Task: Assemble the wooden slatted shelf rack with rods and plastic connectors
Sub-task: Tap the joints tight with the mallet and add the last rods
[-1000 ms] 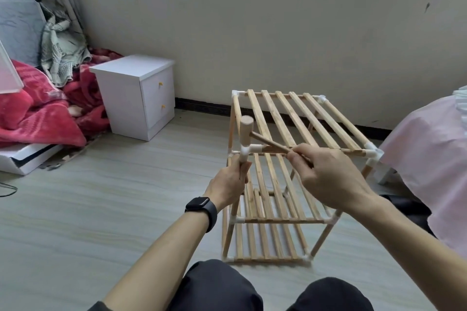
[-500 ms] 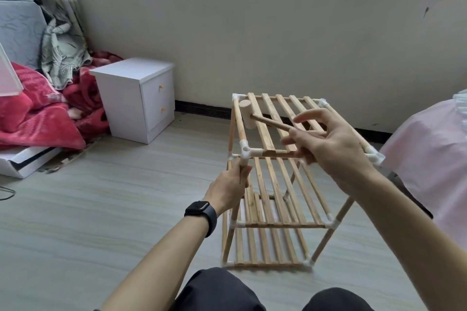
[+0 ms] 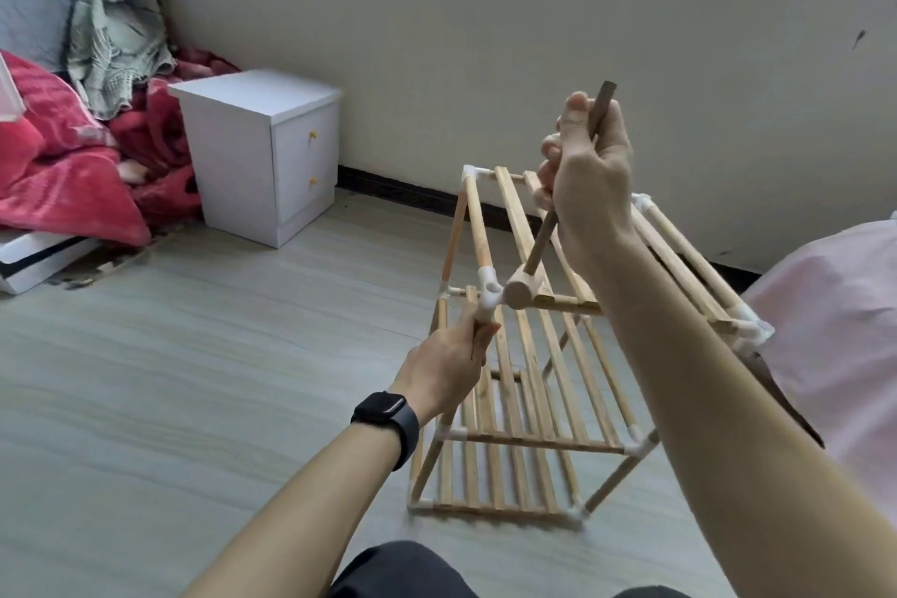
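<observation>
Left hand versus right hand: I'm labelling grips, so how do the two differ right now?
The left hand sits low, gripping the upright rod just under the white corner connector; the right hand is raised higher, gripping a wooden mallet by its handle, head pointing down beside that connector. The left wrist wears a black watch; the right wrist is bare. Both hands are curled round a wooden stick.

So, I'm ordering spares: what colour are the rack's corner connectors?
White; the corner connectors show best in the head view.
</observation>
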Tool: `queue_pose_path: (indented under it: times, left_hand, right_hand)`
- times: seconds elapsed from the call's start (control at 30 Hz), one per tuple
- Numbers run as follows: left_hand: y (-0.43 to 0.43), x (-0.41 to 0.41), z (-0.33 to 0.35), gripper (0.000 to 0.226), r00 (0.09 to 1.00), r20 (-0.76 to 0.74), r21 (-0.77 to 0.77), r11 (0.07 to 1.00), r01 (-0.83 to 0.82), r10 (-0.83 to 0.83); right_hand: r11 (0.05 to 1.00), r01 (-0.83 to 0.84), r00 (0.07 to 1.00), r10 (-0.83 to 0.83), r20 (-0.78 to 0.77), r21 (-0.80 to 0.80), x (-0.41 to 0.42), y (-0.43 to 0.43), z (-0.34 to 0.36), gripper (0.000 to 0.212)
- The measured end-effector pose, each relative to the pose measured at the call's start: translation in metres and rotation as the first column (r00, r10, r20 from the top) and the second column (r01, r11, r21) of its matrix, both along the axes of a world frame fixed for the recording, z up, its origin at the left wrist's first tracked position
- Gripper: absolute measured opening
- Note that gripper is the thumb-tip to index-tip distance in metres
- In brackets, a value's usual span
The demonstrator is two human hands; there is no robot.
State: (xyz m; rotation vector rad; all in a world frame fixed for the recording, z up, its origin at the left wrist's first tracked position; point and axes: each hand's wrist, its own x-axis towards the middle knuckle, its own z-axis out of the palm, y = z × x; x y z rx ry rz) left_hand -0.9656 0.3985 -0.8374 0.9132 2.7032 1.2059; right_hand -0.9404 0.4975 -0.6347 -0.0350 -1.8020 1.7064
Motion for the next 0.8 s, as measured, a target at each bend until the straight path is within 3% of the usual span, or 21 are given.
queue_pose_path:
  times: [0.07,0.2,0.3,0.37,0.47,0.6,0.73,0.8]
  left_hand:
    - [0.001,-0.002,-0.003,0.036,1.000,-0.007,0.004,1.000,-0.005,0.005]
    - [0.002,-0.003,-0.006,0.035,0.999,-0.035,0.014,1.000,0.005,-0.004]
    - [0.001,-0.003,-0.005,0.040,0.999,-0.038,0.002,1.000,0.011,-0.011]
    - [0.000,-0.004,-0.004,0.038,0.999,-0.042,0.010,1.000,0.003,-0.002]
    - [-0.001,-0.005,-0.005,0.041,0.999,-0.039,0.011,1.000,0.008,-0.008]
    - [-0.004,-0.006,-0.003,0.032,0.999,-0.054,-0.023,1.000,0.006,-0.007]
    - [-0.016,-0.017,0.003,0.030,0.999,0.005,-0.040,0.998,-0.037,0.038]
    - [-0.030,-0.032,0.008,0.033,0.992,0.062,-0.030,0.994,-0.109,0.111]
  right_hand:
    - [0.998,0.023,1.000,-0.024,-0.011,-0.057,-0.011,-0.011,0.006,0.037]
    - [0.976,-0.009,0.983,-0.032,-0.183,-0.216,-0.027,-0.023,0.013,0.043]
    - [0.995,0.044,0.996,-0.050,-0.069,-0.086,-0.033,-0.031,-0.015,0.044]
    - [0.999,0.000,0.997,-0.004,-0.081,-0.049,-0.037,-0.034,-0.009,0.041]
    - [0.969,-0.054,0.968,-0.008,-0.250,-0.240,-0.039,-0.022,0.003,0.037]
    - [0.997,-0.026,0.992,0.017,-0.127,-0.069,-0.029,-0.029,-0.030,0.039]
    - [0.978,-0.012,0.993,-0.012,-0.117,-0.207,-0.012,-0.009,-0.022,0.044]
    - [0.991,0.092,0.993,-0.099,-0.069,-0.094,0.008,0.013,-0.026,0.042]
